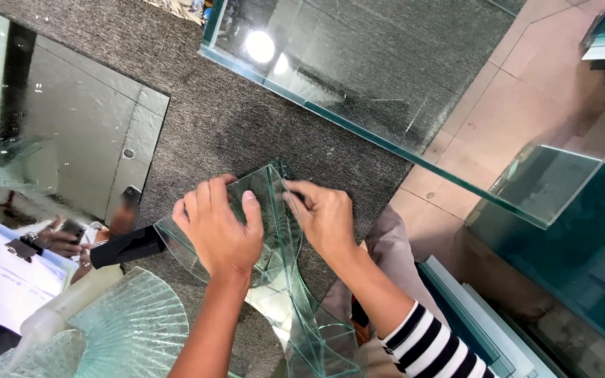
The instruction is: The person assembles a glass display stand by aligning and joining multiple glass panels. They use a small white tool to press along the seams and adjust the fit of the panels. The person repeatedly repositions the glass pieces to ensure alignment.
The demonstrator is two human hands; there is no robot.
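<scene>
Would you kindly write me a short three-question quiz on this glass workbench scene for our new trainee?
1. True or false: both hands rest on the same small glass assembly.
2. Which covers the worktop under the glass? A) grey carpet-like fabric B) bare wood C) white paper
3. Fill in: the sleeve on the right arm is black and white ____.

Key
1. True: the left hand lies flat on one pane and the right hand presses the adjoining upright pane.
2. A
3. striped
</scene>
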